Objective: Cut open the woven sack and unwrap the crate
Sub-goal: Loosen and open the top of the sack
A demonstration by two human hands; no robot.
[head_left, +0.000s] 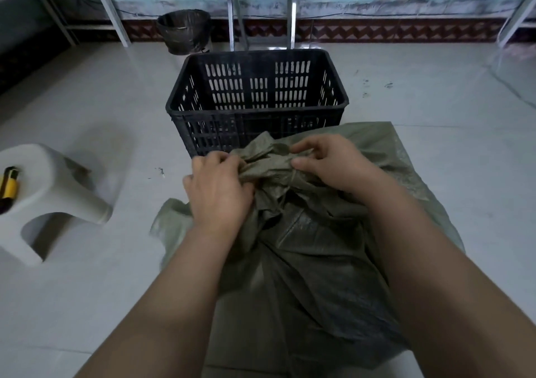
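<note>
A pale tiled floor runs back to a blue-green wall. At the left stands a white stool, and a yellow and black utility knife lies on its top. The left hand is closed on the bunched neck of the green woven sack. The sack lies on the floor in the middle, its long axis pointing away from the person, the tied neck at the far end. Just behind it stands an open black crate. The right hand pinches the same neck.
</note>
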